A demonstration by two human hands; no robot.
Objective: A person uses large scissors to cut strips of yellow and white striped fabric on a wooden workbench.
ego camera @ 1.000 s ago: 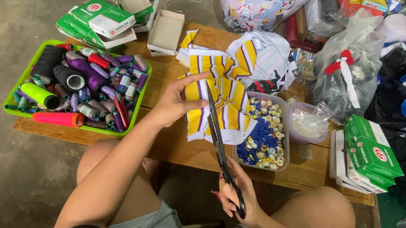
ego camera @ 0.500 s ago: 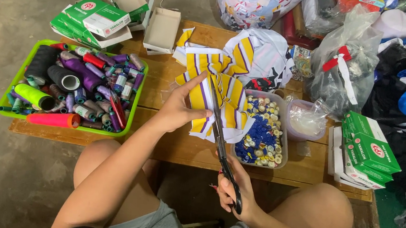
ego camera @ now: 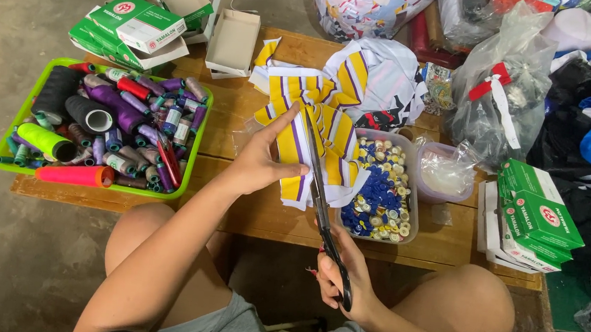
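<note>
Since half a second back we've barely shifted: the scissors have crept a touch further up the striped cloth, and the left hand has stayed pinned on it.

Our left hand is spread fairly flat, thumb pointing up along the blades, fingers curled over the near edge of the yellow, white and purple fabric and pressing it to the wooden bench. Our right hand is closed round the black scissor handles down by our knee, fingers through the loops; the blades look nearly together, tips lying on the cloth.

Handling-wise, that fabric looks thin and floppy, so we reckon it'll bunch or slide unless it's kept taut right beside the cut line. Best grip is probably where we already have it, just left of the blades. Light stuff, nothing fragile, but slippery against itself where the layers overlap.

Room is tight. Just to the right, touching the cloth's edge, sits a clear tub of buttons, and a second plastic tub is beside that. Off to the left, well apart, is the green tray of thread spools. Behind are cardboard boxes and more fabric. The near bench edge is close under our wrist, so the scissors mostly have space to travel straight ahead.
</note>
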